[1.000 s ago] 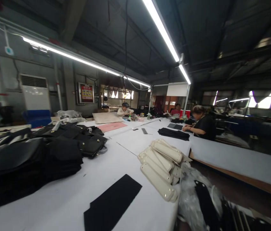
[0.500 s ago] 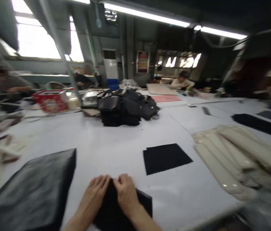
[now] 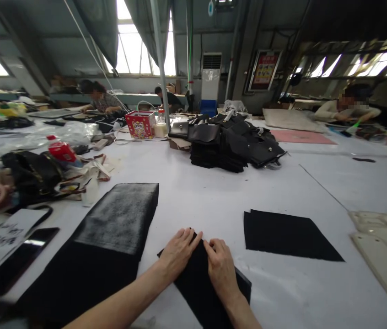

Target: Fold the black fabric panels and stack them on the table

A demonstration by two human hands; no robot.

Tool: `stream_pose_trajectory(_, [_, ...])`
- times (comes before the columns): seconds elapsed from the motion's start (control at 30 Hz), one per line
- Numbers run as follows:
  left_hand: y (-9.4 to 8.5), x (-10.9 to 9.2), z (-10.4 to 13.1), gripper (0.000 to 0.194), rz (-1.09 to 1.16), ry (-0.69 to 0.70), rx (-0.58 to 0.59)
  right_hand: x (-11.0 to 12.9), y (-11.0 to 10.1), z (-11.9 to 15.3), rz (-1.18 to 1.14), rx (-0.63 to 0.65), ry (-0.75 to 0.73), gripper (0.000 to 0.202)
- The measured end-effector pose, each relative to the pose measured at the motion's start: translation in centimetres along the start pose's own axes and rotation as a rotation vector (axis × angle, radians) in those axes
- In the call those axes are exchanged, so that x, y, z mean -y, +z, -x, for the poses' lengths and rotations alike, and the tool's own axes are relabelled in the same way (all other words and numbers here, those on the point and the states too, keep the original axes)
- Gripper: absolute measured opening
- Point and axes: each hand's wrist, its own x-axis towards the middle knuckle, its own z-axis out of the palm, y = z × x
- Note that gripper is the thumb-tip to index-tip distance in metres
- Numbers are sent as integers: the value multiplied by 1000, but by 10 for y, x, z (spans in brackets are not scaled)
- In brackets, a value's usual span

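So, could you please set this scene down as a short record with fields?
left hand: on the black piece, near its top
right hand: on the same piece, beside the left
left of hands: stacked black material
right of hands: flat black piece
beyond: pile of black bags
far right: cream pieces

On my feed, my left forearm (image 3: pixel 125 299) slants up from the lower edge, bare, to my left hand (image 3: pixel 180 251), back upward, fingers reaching forward and to the right. My right forearm (image 3: pixel 243 310) rises steeply; my right hand (image 3: pixel 221 266) has its fingers bent. The hands sit near each other, apart; I can't tell whether either is pinching.
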Motion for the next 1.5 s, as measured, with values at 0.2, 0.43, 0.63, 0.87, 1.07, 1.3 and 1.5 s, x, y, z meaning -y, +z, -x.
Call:
stream_pose_trajectory(0.2, [3,-5,1,51,73,-6,10,-5,-6,11,7,14,12,34])
stream_pose_trajectory(0.43, [-8,-13,1,63,98,-3,88,-7,-17,21,1,24,34,34])
stream_pose_trajectory(0.63, [-3,-18,0,52,135,67,67,-10,-23,30,-10,22,43,35])
stream_pose_trajectory(0.87, [-17,-20,-3,60,150,115,79,-13,-26,34,-41,25,54,36])
stream_pose_trajectory(1.07, [-24,-28,-8,51,186,161,55,-19,-30,39,-66,23,58,33])
stream_pose_trajectory(1.3, [-36,-43,-11,53,165,162,82,-30,-42,56,-101,24,46,34])
stream_pose_trajectory(1.5, [-40,-50,-14,52,225,192,119,-37,-45,63,-146,37,38,32])
